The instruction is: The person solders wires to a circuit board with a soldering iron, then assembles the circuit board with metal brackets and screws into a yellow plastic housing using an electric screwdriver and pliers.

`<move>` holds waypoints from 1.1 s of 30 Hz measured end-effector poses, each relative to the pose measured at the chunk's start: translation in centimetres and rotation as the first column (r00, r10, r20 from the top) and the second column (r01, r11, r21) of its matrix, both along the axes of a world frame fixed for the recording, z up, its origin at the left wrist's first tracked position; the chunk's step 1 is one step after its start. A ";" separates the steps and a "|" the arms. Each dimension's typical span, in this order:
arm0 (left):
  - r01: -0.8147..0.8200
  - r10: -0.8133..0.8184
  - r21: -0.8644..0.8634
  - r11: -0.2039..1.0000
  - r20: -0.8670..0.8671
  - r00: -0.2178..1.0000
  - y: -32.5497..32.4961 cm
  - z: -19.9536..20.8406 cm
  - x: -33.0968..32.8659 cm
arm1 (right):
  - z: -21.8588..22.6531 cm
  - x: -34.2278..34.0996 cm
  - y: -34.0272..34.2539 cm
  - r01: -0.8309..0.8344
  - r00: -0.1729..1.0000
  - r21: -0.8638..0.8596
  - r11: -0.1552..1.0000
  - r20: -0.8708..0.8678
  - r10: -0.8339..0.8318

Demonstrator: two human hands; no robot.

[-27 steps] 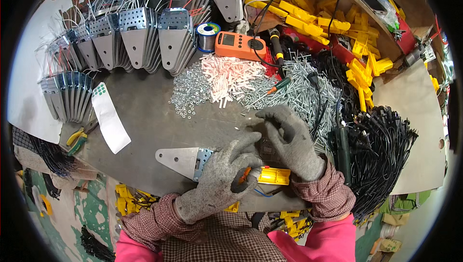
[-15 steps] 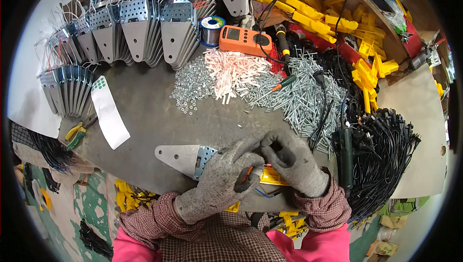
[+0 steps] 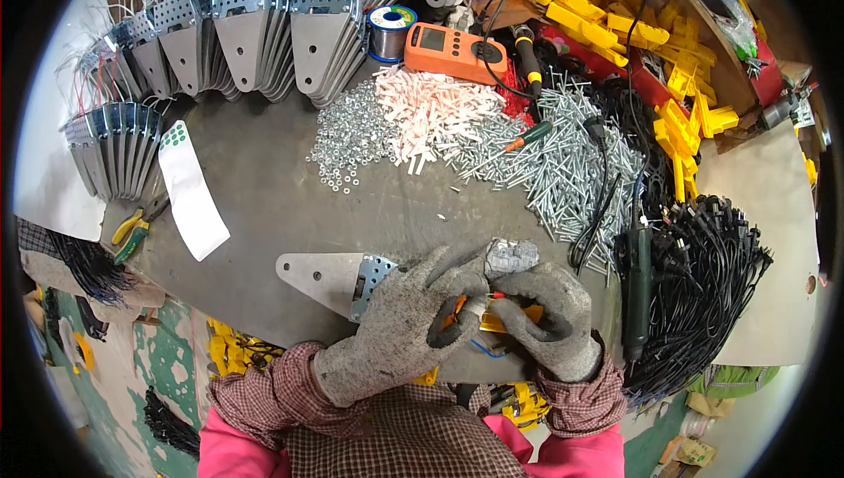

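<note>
My left hand [image 3: 382, 328], in a grey glove, is closed, thumb and fingers pinched round a small white piece [image 3: 476, 304]. Something orange shows inside the loop of its fingers. My right hand [image 3: 554, 315], gloved alike, bends its fingertips in to a small red bit [image 3: 497, 295] at the end of that piece. Whether it grips the bit is hard to see. A yellow plastic part [image 3: 494, 323] lies partly hidden between the hands, with a blue wire [image 3: 488, 350] curving below. Left of my left hand rests a flat grey plate [image 3: 321, 277] with a perforated metal bracket [image 3: 374, 277].
Stacked grey plates [image 3: 251, 47] with wires stand far left. Nuts [image 3: 352, 131], pinkish-white sleeves [image 3: 431, 113] and screws [image 3: 571, 166] lie in heaps beyond, near an orange meter [image 3: 455, 51]. At right are a dark power screwdriver [image 3: 636, 293] and black cords [image 3: 703, 293]. Pliers [image 3: 134, 236] lie left.
My right hand has shifted slightly down, its fingers now nearer the left fingertips. A pale grey crumpled-looking patch now shows above it. My left hand stays closed in nearly the same place.
</note>
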State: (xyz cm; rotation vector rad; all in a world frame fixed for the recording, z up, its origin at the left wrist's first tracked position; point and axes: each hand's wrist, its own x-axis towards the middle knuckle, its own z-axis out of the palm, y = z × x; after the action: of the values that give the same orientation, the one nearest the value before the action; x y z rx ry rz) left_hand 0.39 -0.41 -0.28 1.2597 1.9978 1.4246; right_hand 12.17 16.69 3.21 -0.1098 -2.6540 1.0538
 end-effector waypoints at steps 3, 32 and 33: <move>0.046 -0.046 0.017 0.999 0.011 0.999 0.0 0.3 -0.3 | -0.2 -0.2 0.0 -0.014 1.000 0.022 1.000 -0.021 0.015; 0.042 -0.030 0.094 0.995 -0.124 0.992 0.2 0.2 -0.3 | 1.6 -0.3 1.7 0.139 0.990 -0.212 0.967 0.014 -0.139; 0.039 -0.026 0.094 0.995 -0.136 0.990 0.0 0.2 -0.4 | 2.1 -0.9 3.0 0.254 0.967 -0.092 0.963 0.012 -0.254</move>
State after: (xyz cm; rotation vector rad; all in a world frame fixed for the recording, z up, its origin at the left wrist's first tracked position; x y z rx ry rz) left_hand -0.06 -0.38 -0.05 1.4592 2.0052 1.4720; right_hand 11.28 19.65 5.35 -0.4568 -2.5044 1.0886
